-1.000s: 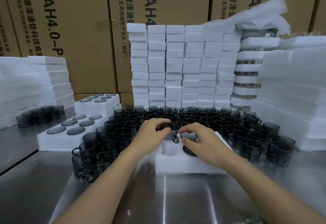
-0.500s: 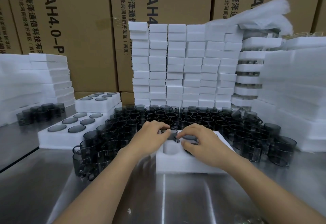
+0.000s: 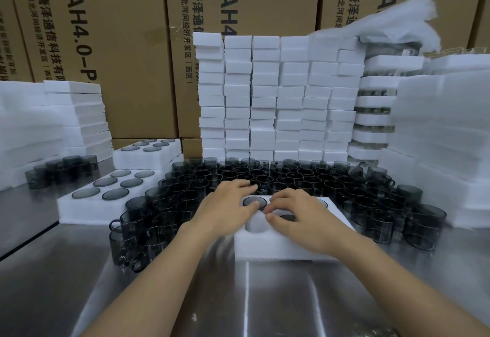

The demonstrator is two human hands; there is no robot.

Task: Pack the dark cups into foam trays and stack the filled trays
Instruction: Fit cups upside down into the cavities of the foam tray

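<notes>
Thumb of open left hand on 1 cup; right hand loosely curled, seemingly empty, over foam tray.

cups: smoky dark grey | foam tray: white | boxes: brown

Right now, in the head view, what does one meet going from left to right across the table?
In order: small cluster of dark cups, filled foam tray, left hand, right hand, tall foam stack.
</notes>
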